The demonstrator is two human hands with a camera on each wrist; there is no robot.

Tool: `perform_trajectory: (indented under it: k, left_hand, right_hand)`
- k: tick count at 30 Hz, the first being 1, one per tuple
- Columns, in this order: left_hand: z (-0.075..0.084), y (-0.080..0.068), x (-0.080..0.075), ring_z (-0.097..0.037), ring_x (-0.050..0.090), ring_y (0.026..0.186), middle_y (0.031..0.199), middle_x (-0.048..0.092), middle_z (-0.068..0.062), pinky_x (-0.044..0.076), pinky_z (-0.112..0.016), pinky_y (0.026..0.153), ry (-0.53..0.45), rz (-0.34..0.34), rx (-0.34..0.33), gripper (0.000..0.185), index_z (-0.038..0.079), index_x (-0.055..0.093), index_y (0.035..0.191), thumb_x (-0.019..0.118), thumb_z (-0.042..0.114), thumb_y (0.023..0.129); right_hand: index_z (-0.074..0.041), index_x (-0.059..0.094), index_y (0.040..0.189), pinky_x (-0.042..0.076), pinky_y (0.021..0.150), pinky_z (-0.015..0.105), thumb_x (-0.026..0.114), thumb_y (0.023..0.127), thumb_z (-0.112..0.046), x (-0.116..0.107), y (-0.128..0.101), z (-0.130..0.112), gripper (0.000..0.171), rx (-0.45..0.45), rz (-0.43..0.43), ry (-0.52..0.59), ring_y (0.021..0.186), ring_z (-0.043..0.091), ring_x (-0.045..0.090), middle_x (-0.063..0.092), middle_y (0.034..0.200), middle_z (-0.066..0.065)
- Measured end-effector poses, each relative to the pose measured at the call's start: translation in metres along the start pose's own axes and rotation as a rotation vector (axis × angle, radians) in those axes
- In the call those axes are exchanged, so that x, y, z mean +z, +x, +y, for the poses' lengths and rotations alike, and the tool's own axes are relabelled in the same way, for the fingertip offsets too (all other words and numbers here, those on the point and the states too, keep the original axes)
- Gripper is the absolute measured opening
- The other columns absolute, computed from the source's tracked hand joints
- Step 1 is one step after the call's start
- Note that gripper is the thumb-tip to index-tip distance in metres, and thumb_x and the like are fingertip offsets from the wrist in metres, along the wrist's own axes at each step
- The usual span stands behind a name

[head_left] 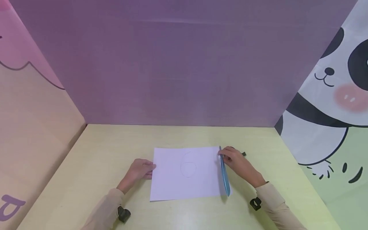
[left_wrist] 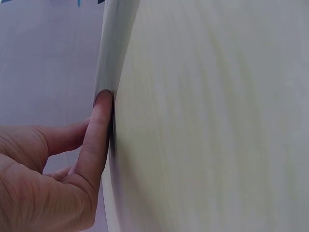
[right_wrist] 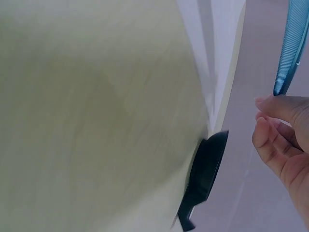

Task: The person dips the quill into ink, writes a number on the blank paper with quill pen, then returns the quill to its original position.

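Yellow counter (head_left: 97, 159) bears a white sheet (head_left: 187, 174): keep the left hand (head_left: 141, 169) pressing its left edge flat with straight fingers while the right hand (head_left: 238, 163), pinching the blue ruler (head_left: 224, 174), steadies it along the sheet's right edge.

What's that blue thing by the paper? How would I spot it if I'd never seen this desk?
Start at the pale yellow table and find the white sheet of paper with a faint pencilled loop. Along its right edge stands a thin blue plastic piece, tipped up on its edge and held at its far end by the right hand. It is the only blue thing there.
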State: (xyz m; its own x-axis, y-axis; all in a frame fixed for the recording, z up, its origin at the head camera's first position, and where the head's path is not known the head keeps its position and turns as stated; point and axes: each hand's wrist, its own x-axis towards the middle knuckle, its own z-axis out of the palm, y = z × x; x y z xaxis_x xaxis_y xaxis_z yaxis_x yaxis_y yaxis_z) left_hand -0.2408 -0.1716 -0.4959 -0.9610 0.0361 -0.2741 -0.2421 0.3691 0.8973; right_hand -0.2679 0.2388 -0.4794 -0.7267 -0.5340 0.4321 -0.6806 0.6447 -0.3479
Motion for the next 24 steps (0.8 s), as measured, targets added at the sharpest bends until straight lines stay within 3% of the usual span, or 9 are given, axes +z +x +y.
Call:
perform_trajectory:
  k: [7, 18, 24]
  left_hand:
    - [-0.002, 0.002, 0.001, -0.026, 0.076, 0.082, 0.098, 0.073, -0.024, 0.068, -0.036, 0.073, 0.006, -0.004, 0.003, 0.034, -0.020, 0.063, 0.122, 0.068, 0.005, 0.100]
    - [-0.001, -0.003, 0.000, -0.023, 0.075, 0.081, 0.098, 0.072, -0.024, 0.068, -0.034, 0.074, -0.031, -0.012, -0.002, 0.031, -0.020, 0.064, 0.120, 0.067, 0.003, 0.100]
    - [0.001, -0.004, -0.003, -0.024, 0.076, 0.079, 0.095, 0.073, -0.024, 0.068, -0.035, 0.073, -0.027, -0.033, 0.002, 0.031, -0.020, 0.064, 0.120, 0.066, 0.003, 0.100]
  right_hand:
    - [0.001, 0.074, 0.109, 0.056, 0.067, 0.022, 0.074, 0.085, 0.018, -0.007, -0.012, 0.005, 0.030, 0.068, -0.023, 0.010, 0.081, 0.010, 0.057, 0.065, 0.097, 0.001]
    - [0.002, 0.071, 0.104, 0.060, 0.064, 0.024, 0.077, 0.073, 0.025, -0.014, -0.022, 0.016, 0.040, -0.030, 0.026, -0.018, 0.079, 0.017, 0.064, 0.066, 0.096, 0.008]
    - [0.001, 0.071, 0.103, 0.061, 0.067, 0.026, 0.079, 0.072, 0.024, -0.018, -0.031, 0.022, 0.039, -0.010, -0.001, -0.042, 0.081, 0.020, 0.067, 0.065, 0.096, 0.006]
